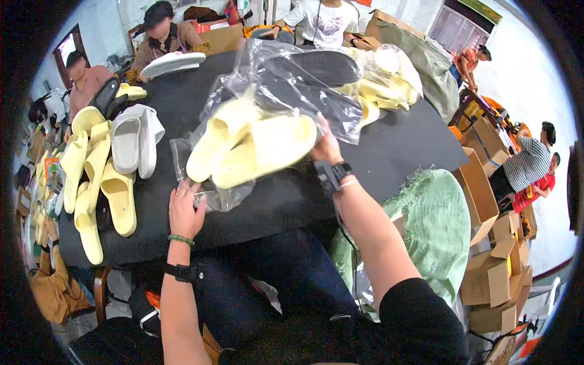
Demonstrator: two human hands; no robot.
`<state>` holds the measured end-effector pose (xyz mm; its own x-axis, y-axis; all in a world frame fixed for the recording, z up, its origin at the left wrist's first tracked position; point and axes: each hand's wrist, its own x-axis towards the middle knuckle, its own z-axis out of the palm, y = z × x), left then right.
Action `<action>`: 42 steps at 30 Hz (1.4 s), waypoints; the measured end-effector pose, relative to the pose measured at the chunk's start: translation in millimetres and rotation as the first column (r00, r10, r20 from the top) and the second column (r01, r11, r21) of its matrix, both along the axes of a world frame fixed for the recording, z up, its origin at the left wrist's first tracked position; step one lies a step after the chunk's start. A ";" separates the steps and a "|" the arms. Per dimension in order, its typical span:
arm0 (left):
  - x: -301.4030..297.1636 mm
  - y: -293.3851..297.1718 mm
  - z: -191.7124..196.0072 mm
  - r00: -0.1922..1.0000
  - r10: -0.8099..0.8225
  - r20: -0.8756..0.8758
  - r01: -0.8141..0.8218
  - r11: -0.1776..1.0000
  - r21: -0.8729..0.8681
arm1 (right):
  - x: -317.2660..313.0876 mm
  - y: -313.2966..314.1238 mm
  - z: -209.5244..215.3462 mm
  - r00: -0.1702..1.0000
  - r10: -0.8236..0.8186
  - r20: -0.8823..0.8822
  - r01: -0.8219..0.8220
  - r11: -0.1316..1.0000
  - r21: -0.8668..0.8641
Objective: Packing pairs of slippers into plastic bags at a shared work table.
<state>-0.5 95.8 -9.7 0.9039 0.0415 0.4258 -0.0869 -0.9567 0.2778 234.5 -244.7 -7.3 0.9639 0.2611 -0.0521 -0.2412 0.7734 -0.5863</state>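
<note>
A pair of pale yellow slide slippers (277, 149) lies in a clear plastic bag (234, 196), in front of me over the black table. My left hand (186, 210) is closed at the bag's near left corner, with loose film between thumb and fingers. At the other end, my right hand (326, 141) grips the bagged slippers by their right side; some of its fingers are hidden. Just beyond, black slippers (313, 67) in clear film touch the yellow pair. More yellow slippers (389, 91) in film are heaped at the far right.
Loose yellow slippers (118, 198) and a grey-white pair (129, 143) lie on the left of the black table (401, 143). A green woven sack (435, 225) stands at my right, beside open cardboard boxes (486, 277). Several people work around; one across holds a white slipper (173, 64).
</note>
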 end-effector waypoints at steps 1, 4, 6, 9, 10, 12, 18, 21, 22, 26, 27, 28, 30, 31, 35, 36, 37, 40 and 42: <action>4.4 -2.5 3.1 1.000 -0.013 0.010 0.013 1.000 -0.004 | 4.2 -23.2 -1.0 0.997 0.068 -0.033 -0.069 0.997 -0.023; -3.7 0.1 5.8 0.999 0.033 0.006 -0.033 0.999 0.037 | -15.9 -48.8 30.6 0.993 -0.109 0.050 0.108 0.994 0.003; -2.4 1.5 3.5 0.999 0.050 -0.005 -0.050 0.998 0.025 | -24.6 -68.5 44.9 0.918 -0.380 0.113 0.388 0.920 -0.054; 5.4 -3.8 3.2 0.999 0.027 0.018 -0.028 1.000 0.010 | -12.4 -125.1 52.5 0.903 -0.427 0.037 0.415 0.892 0.181; 4.9 -4.3 5.4 0.999 0.033 0.001 -0.033 0.999 0.004 | -11.0 -135.0 49.1 0.883 -0.468 0.020 0.465 0.881 0.092; 5.5 -4.8 6.8 1.000 0.028 -0.010 -0.028 1.000 0.003 | -11.8 -143.9 45.7 0.855 -0.519 0.011 0.519 0.855 0.009; 0.5 -0.1 2.7 0.998 0.051 -0.035 -0.051 0.999 0.018 | -41.2 -155.8 53.4 0.947 -0.290 -0.137 0.227 0.907 -0.354; -1.3 4.8 -2.4 0.999 0.045 -0.009 -0.045 0.998 0.040 | -67.2 -167.6 71.1 0.930 -0.149 -0.336 0.050 0.958 -0.284; 0.2 5.8 -3.7 0.998 0.043 -0.038 -0.041 0.998 0.046 | -73.7 -173.9 68.7 0.926 -0.161 -0.342 0.063 0.958 -0.281; 11.4 4.1 -12.6 0.998 0.015 -0.058 -0.013 0.999 0.047 | -99.0 -209.2 61.3 0.962 -0.095 -0.254 -0.053 0.852 -0.522; 8.7 5.3 -10.8 0.997 0.020 -0.078 -0.014 0.997 0.076 | -114.4 -210.9 62.0 0.978 -0.037 -0.204 -0.098 0.784 -0.613; 10.2 11.7 -14.0 0.997 0.027 -0.066 -0.021 0.996 0.091 | -128.6 -213.9 64.0 0.995 0.028 -0.091 -0.083 0.722 -0.687; 11.2 15.1 -12.5 0.999 0.024 -0.045 -0.019 0.994 0.109 | -156.1 -226.6 62.1 0.998 0.063 -0.027 -0.062 0.666 -0.743; 9.6 17.1 -14.1 1.000 0.006 -0.030 -0.003 0.996 0.085 | -170.4 -230.3 57.8 0.997 0.078 -0.011 -0.058 0.628 -0.776; 5.3 15.3 -2.9 0.998 0.014 -0.060 -0.007 0.993 0.115 | -212.2 -273.2 -24.8 0.974 0.199 -0.104 -0.194 0.519 -0.832; 3.4 15.4 -0.8 0.997 0.030 -0.068 -0.021 0.992 0.122 | -220.6 -279.0 -51.5 0.958 0.285 -0.039 -0.101 0.204 -0.974; 3.8 14.0 1.7 0.997 0.040 -0.070 -0.031 0.992 0.125 | -225.3 -294.1 -90.0 0.941 0.336 -0.035 -0.084 0.134 -0.987; 25.6 -9.0 -18.0 0.996 -0.036 -0.081 0.041 0.997 0.064 | -258.0 -386.9 -202.2 0.977 0.184 -0.113 -0.139 0.137 -0.981; 5.8 14.5 -3.4 0.996 0.030 -0.086 -0.020 0.993 0.113 | -256.1 -336.0 -213.4 0.936 0.103 -0.338 -0.353 0.236 -0.905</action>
<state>5.3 110.2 -13.1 0.9369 0.0214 0.3488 -0.0424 -0.9838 0.1742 -21.5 -580.7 -220.7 0.8106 0.1103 -0.5752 -0.4906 -0.4083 -0.7698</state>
